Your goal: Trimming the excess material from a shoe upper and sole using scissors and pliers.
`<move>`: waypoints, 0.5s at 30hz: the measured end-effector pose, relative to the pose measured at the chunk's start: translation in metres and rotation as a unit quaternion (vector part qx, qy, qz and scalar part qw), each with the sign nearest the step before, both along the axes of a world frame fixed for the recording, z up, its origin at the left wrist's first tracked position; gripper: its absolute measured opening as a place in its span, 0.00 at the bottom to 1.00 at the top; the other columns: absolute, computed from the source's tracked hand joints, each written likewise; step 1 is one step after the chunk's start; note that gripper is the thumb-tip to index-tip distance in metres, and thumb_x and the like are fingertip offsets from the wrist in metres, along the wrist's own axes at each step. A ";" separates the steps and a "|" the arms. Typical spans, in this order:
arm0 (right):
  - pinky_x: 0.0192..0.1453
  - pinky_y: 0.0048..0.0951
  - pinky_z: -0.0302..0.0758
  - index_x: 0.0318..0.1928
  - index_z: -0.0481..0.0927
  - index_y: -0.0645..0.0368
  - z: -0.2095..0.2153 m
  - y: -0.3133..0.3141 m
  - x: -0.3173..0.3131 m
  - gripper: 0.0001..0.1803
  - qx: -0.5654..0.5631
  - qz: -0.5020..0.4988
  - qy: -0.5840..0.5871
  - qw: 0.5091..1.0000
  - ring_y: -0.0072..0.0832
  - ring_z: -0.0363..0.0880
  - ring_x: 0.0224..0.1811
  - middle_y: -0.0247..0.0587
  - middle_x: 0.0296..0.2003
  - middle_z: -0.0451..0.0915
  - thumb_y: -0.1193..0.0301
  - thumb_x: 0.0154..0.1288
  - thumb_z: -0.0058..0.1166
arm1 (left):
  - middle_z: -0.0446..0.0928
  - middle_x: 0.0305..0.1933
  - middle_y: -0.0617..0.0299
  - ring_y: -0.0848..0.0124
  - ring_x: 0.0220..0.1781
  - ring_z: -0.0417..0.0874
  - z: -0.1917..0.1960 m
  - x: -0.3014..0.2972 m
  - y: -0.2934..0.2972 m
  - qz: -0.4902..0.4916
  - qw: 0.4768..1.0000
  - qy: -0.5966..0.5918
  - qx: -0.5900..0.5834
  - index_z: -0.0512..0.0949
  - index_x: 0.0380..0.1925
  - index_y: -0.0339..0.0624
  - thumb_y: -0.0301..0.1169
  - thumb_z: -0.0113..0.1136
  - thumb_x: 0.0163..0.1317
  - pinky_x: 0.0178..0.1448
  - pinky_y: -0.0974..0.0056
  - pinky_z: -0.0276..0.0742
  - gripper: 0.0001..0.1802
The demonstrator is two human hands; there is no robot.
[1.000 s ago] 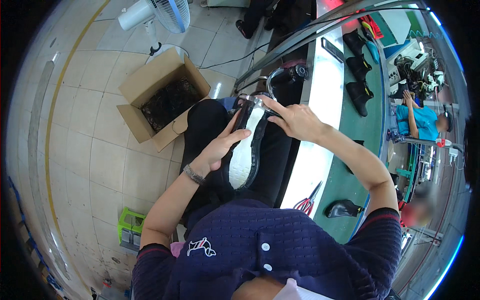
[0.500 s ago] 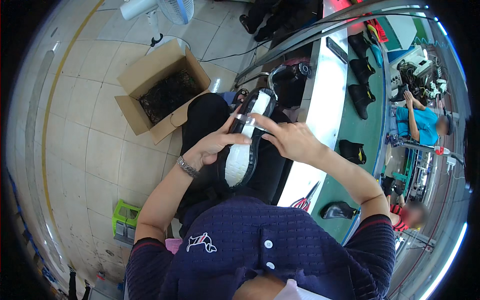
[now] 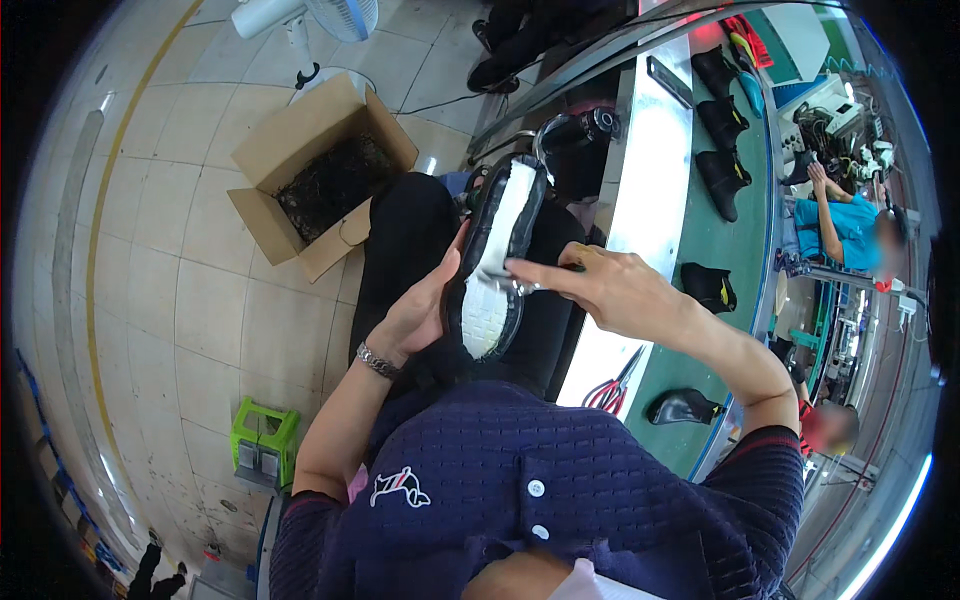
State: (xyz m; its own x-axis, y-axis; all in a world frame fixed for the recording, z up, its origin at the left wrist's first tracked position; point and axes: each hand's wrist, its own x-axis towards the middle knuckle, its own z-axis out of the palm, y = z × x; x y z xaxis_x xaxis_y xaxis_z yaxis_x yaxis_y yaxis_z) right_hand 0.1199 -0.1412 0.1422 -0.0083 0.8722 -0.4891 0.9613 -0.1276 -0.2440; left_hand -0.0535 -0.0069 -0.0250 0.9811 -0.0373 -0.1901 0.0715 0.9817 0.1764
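Tiled floor (image 3: 200, 330); green conveyor belt (image 3: 715, 250) carried black shoes (image 3: 722, 182). Open cardboard box (image 3: 322, 172) held dark scraps. Left hand (image 3: 425, 310) gripped shoe (image 3: 492, 262); right hand (image 3: 610, 290) fingers pressed its white sole.

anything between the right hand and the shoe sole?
Nothing visible. The right hand has its fingertips already on the white sole of the black shoe, with no object between them. The left hand cups the shoe from its left side, clear of the sole.
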 end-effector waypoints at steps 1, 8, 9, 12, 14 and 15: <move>0.36 0.31 0.84 0.69 0.58 0.18 0.002 -0.006 -0.003 0.48 0.009 0.023 -0.058 0.998 0.39 0.83 0.40 0.48 0.47 0.75 0.84 0.55 0.51 | 0.51 0.76 0.65 0.66 0.73 0.59 -0.002 -0.001 -0.002 -0.008 1.000 -0.004 -0.013 0.42 0.75 0.58 0.46 0.41 0.74 0.73 0.60 0.57 0.34; 0.29 0.25 0.82 0.69 0.57 0.20 -0.007 -0.003 -0.025 0.47 0.093 0.099 -0.139 0.981 0.32 0.80 0.39 0.42 0.40 0.76 0.81 0.53 0.50 | 0.53 0.75 0.61 0.66 0.73 0.59 0.011 -0.003 -0.012 -0.004 1.000 0.019 -0.013 0.42 0.75 0.57 0.45 0.43 0.73 0.73 0.59 0.57 0.35; 0.23 0.27 0.79 0.70 0.57 0.21 -0.010 -0.007 -0.025 0.43 0.067 0.072 -0.135 0.986 0.29 0.79 0.27 0.38 0.33 0.77 0.75 0.58 0.54 | 0.53 0.75 0.61 0.66 0.73 0.59 0.017 0.001 -0.013 0.001 0.998 0.051 0.038 0.43 0.75 0.57 0.45 0.44 0.73 0.73 0.59 0.57 0.35; 0.18 0.29 0.77 0.70 0.57 0.22 -0.018 -0.012 -0.011 0.39 -0.002 -0.007 0.008 1.000 0.27 0.76 0.18 0.35 0.26 0.76 0.67 0.63 0.57 | 0.53 0.74 0.59 0.66 0.73 0.58 0.026 0.005 -0.017 0.012 0.990 0.090 0.104 0.43 0.75 0.55 0.44 0.47 0.72 0.73 0.60 0.55 0.37; 0.18 0.29 0.75 0.69 0.59 0.23 -0.019 -0.015 -0.009 0.36 0.039 -0.013 0.016 0.999 0.27 0.75 0.16 0.33 0.21 0.75 0.62 0.64 0.58 | 0.53 0.74 0.59 0.68 0.73 0.57 0.026 0.007 -0.021 0.036 0.987 0.089 0.130 0.43 0.75 0.53 0.43 0.48 0.72 0.73 0.61 0.54 0.37; 0.18 0.29 0.75 0.69 0.59 0.24 -0.011 -0.012 -0.007 0.36 0.011 -0.015 0.020 1.000 0.28 0.76 0.16 0.33 0.22 0.77 0.63 0.63 0.58 | 0.53 0.74 0.59 0.68 0.73 0.57 0.023 0.008 -0.024 0.037 0.987 0.087 0.129 0.43 0.75 0.53 0.43 0.48 0.72 0.73 0.61 0.54 0.37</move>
